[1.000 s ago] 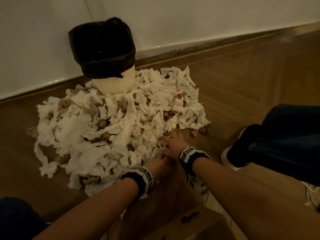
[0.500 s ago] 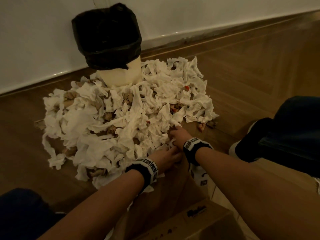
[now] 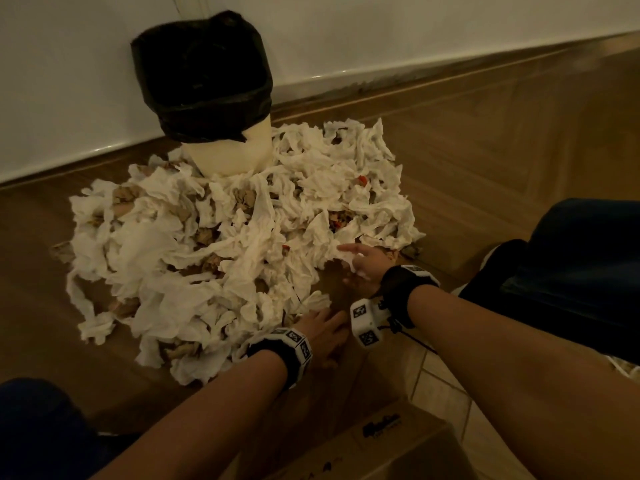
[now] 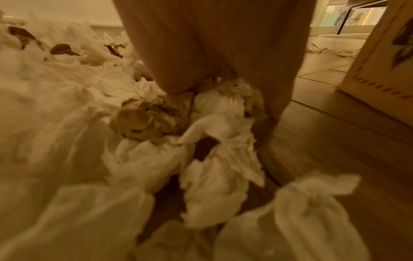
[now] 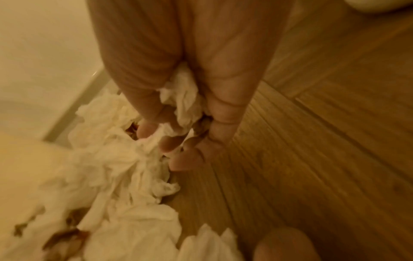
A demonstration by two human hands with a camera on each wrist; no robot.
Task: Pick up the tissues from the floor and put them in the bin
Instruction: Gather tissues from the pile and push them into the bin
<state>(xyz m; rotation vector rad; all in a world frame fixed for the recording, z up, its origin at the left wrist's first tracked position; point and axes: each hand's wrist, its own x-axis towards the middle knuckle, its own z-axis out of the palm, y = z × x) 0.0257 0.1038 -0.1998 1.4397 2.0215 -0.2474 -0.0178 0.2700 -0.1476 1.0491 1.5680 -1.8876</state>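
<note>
While the right hand (image 5: 190, 98) clutches crumpled white tissues (image 5: 183, 98), fingers curled, the left hand (image 3: 323, 327) rests flat-fingered on the tissue pile (image 3: 207, 251). Behind stands the black-lined bin (image 3: 204, 81).

The base of the bin (image 3: 227, 157) is buried in the tissues (image 3: 214, 258). The left hand (image 3: 323, 332) has its fingers (image 4: 170, 77) sunk into the heap, tips hidden. The right wrist view is motion-blurred. The cardboard box (image 3: 374, 452) is cut off by the near edge; its printed label is illegible.
</note>
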